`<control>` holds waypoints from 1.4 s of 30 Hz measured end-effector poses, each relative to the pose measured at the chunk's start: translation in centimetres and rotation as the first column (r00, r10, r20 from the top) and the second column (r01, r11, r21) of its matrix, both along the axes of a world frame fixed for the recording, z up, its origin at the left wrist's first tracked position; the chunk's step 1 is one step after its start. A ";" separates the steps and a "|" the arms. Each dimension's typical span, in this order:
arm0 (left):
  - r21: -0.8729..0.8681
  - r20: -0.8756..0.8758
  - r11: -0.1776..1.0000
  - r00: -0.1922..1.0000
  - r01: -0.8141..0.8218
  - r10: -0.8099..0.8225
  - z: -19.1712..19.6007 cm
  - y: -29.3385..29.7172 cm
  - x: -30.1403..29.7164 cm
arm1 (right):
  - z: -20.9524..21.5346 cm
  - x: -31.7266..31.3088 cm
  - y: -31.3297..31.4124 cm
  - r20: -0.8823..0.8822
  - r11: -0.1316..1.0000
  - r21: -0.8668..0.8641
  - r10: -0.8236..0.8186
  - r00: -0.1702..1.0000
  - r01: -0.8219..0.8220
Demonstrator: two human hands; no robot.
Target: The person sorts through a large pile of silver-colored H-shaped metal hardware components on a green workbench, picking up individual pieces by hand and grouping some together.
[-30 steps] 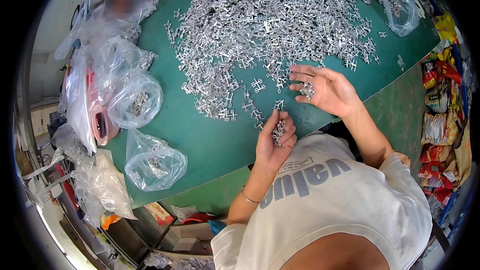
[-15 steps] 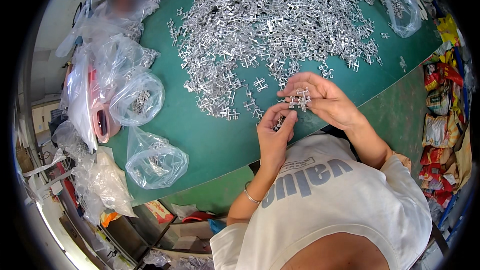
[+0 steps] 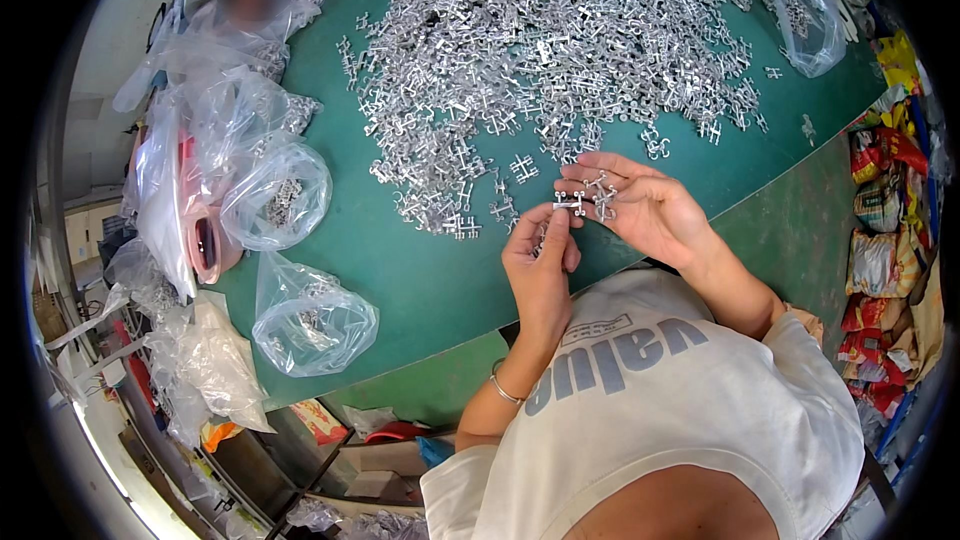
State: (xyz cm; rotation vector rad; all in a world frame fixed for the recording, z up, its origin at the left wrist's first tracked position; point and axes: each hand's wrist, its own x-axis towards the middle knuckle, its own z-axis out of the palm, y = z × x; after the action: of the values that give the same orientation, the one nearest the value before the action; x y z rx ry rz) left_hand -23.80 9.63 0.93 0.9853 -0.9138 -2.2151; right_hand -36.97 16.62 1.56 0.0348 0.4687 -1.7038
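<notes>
My left hand [image 3: 540, 265] is closed, thumb and forefinger pinching a small silver metal casting [image 3: 570, 203] with knobbed, branching ends. More metal seems tucked inside its curled fingers, mostly hidden. Just to the right, my right hand [image 3: 655, 210] holds another branched silver casting [image 3: 603, 198] at its fingertips, palm partly turned up. The two castings are very close together; whether they touch I cannot tell. Beyond both hands spreads a large heap of similar silver castings [image 3: 560, 60] on the green table [image 3: 420, 285]. One loose casting [image 3: 523, 169] lies between the heap and my hands.
Along the table's left side stand clear plastic bags holding metal pieces, the nearest an open bag [image 3: 315, 325]. A pink container [image 3: 208, 245] is beside them. Another clear bag [image 3: 805, 25] lies at the far right. Colourful packages [image 3: 875, 260] are stacked beyond the right edge.
My left hand has shifted slightly left and up. A casting now shows plainly between its thumb and forefinger, while the right hand's casting has turned and the fingers have opened somewhat.
</notes>
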 end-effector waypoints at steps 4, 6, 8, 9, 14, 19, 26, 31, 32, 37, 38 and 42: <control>0.004 -0.033 1.000 0.999 -0.019 0.020 0.0 -0.1 0.1 | 0.0 0.1 -0.1 -0.077 1.000 -0.002 -0.007 0.997 0.007; 0.003 -0.028 1.000 0.999 -0.022 0.022 -0.1 -0.1 0.2 | 0.1 0.3 -0.2 -0.162 1.000 0.003 -0.006 0.987 0.006; -0.045 0.009 0.999 1.000 -0.017 0.018 -0.1 0.0 0.2 | 0.1 0.4 -0.2 -0.212 1.000 0.000 -0.004 0.977 0.004; -0.090 0.043 0.996 0.999 -0.009 0.013 0.0 0.1 0.1 | 0.0 0.4 -0.2 -0.221 1.000 -0.004 -0.002 0.975 0.001; -0.298 0.212 0.949 0.977 0.101 -0.037 0.7 0.3 -0.2 | 0.4 0.8 0.0 -0.361 0.999 0.039 0.000 0.932 0.014; -0.645 0.307 0.745 0.951 0.170 0.048 -0.9 0.8 -0.3 | 0.4 1.2 -0.1 -0.357 1.000 0.019 -0.012 0.934 0.020; -0.872 0.285 0.446 0.949 0.200 0.132 -0.2 0.7 -0.7 | 0.2 1.4 -0.2 -0.121 0.998 0.029 -0.057 0.991 0.061; -0.855 0.288 0.468 0.955 0.225 0.067 0.4 0.8 -0.9 | 0.3 1.3 -0.3 -0.133 0.996 0.046 -0.075 0.988 0.082; -0.860 0.275 0.465 0.959 0.212 0.070 0.3 0.8 -0.8 | 0.2 1.3 -0.2 -0.090 0.996 0.050 -0.070 0.993 0.074; -0.887 0.235 0.437 0.961 0.150 0.145 0.3 0.4 -0.4 | -0.5 1.1 0.1 -0.043 0.999 0.036 -0.039 0.998 0.041; -0.884 0.233 0.445 0.960 0.142 0.156 0.4 0.3 -0.4 | -0.5 1.2 0.1 -0.070 0.999 0.023 -0.024 0.997 0.026; -0.884 0.224 0.453 0.954 0.113 0.199 1.1 -0.3 -0.9 | -0.6 1.5 0.3 -0.152 0.999 0.025 0.040 0.988 -0.037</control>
State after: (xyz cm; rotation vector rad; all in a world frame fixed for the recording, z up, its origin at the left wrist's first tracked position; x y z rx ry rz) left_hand -24.71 9.34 1.98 0.7537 -1.8958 -1.1480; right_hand -35.51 16.88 0.96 -0.0888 0.5981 -1.6704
